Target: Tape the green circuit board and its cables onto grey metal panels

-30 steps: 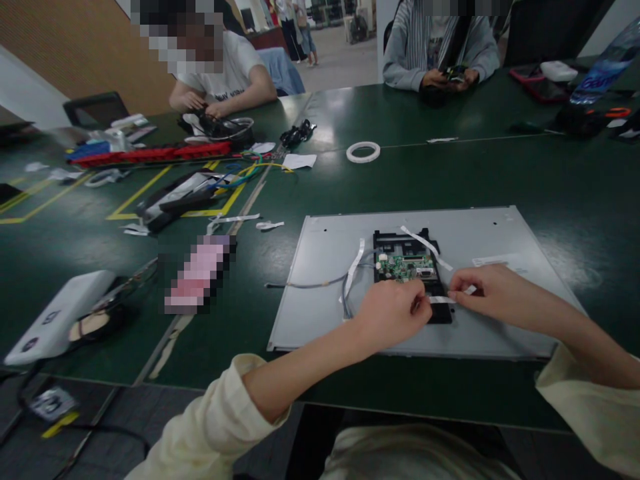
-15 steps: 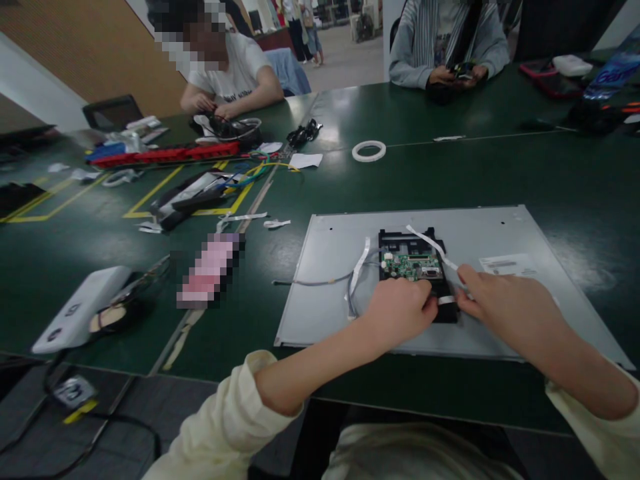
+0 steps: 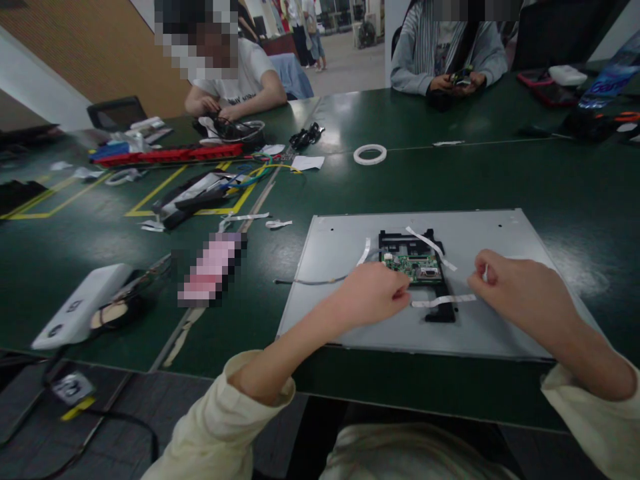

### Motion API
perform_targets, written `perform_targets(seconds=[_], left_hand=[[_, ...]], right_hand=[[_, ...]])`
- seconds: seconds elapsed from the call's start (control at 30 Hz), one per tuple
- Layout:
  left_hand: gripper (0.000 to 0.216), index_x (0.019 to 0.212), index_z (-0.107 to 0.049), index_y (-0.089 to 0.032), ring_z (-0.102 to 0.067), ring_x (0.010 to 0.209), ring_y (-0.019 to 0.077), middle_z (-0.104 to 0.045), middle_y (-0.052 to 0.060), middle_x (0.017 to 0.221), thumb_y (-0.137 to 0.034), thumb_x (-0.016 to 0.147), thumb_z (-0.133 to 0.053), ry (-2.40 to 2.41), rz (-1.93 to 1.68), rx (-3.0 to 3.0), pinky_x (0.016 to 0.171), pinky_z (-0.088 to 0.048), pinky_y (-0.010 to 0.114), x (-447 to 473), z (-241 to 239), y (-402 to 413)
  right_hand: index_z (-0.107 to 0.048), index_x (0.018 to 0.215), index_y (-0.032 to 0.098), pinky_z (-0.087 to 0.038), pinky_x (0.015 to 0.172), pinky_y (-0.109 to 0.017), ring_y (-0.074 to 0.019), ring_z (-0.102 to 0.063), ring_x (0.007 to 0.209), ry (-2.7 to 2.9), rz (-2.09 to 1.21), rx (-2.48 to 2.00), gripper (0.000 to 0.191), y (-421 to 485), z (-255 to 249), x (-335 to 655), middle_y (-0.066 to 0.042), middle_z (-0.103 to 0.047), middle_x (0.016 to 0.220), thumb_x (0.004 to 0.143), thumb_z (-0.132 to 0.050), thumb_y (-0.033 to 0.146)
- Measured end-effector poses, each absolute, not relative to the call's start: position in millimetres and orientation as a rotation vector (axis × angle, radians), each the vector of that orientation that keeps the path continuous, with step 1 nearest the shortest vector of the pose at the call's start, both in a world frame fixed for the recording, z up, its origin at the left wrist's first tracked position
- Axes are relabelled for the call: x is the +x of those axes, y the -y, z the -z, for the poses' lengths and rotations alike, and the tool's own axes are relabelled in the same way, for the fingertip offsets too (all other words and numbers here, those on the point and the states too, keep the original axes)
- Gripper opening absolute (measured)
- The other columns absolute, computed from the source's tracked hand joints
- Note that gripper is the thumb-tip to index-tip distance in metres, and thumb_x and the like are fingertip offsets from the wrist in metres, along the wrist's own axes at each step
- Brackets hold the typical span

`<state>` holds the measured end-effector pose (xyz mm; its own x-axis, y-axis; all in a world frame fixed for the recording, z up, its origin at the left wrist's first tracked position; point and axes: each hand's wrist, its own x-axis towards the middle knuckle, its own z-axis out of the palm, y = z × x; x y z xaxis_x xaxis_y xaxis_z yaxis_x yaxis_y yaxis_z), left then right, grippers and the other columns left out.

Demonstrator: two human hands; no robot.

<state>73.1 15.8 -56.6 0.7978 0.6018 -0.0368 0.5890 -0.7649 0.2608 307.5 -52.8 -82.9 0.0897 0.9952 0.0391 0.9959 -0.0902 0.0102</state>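
A black plastic frame with a green circuit board lies on a large grey metal panel. A white tape strip crosses the frame's lower part; another strip slants over its upper right. My left hand is closed over the panel, left of the lower strip, covering part of the board and a grey cable. Past the strip's right end, my right hand hovers with fingers curled and thumb near the index finger. What either hand holds, if anything, is hidden.
A roll of white tape lies beyond the panel. To the left are a pixelated pink phone-like object, a white power bank and tape scraps. Two people sit across the green table, their hands on small items.
My hands have moved apart, the left one leftward and the right one slightly rightward. The lower tape strip now lies visible across the frame, and the right hand is off the upper strip.
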Motion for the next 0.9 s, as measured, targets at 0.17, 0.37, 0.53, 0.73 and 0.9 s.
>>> perform_targets(seconds=[0.17,0.37,0.53,0.73,0.9], left_hand=[[0.018,0.096,-0.059,-0.016,-0.058,0.069,0.0129,-0.064,0.002,0.078,-0.024,0.084,-0.048,-1.352,-0.669,2.510,0.068,-0.044,0.027,47,56,-59],[0.032,0.104,-0.061,-0.014,-0.060,0.085,0.0163,-0.061,0.009,0.103,-0.034,0.080,-0.057,-1.293,-0.518,2.357,0.081,-0.048,0.031,27,85,-93],[0.015,0.086,-0.066,-0.016,-0.061,0.082,0.0158,-0.066,0.004,0.088,-0.021,0.075,-0.057,-1.226,-0.476,2.336,0.079,-0.048,0.029,28,88,-93],[0.012,0.077,-0.064,-0.014,-0.063,0.078,0.0134,-0.067,0.002,0.079,-0.025,0.076,-0.058,-1.064,-0.565,2.090,0.075,-0.049,0.028,29,74,-91],[0.019,0.079,-0.060,-0.012,-0.064,0.067,0.0105,-0.070,0.005,0.080,-0.030,0.075,-0.066,-0.763,-0.657,1.648,0.066,-0.051,0.025,28,50,-81]], right_hand=[[-0.056,0.087,0.023,-0.027,0.050,-0.025,-0.0135,-0.052,0.052,2.004,-0.059,-2.138,0.014,49,88,305,0.004,-0.058,0.060,0.085,-0.049,0.035],[-0.060,0.098,0.020,-0.043,0.061,-0.028,-0.0160,-0.059,0.073,2.087,-0.026,-1.752,0.019,47,94,300,-0.003,-0.064,0.085,0.088,-0.048,0.032],[-0.045,0.133,0.019,-0.034,0.106,-0.044,-0.0248,-0.031,0.132,2.452,-0.076,-1.190,0.048,45,94,283,-0.008,-0.039,0.141,0.088,-0.050,0.033],[-0.042,0.138,0.020,-0.032,0.107,-0.049,-0.0242,-0.030,0.134,2.581,-0.203,-1.140,0.051,46,96,275,-0.009,-0.036,0.144,0.089,-0.048,0.034],[-0.045,0.136,0.019,-0.035,0.104,-0.052,-0.0260,-0.036,0.130,2.550,-0.233,-1.124,0.049,44,95,275,-0.011,-0.041,0.140,0.088,-0.050,0.033]])
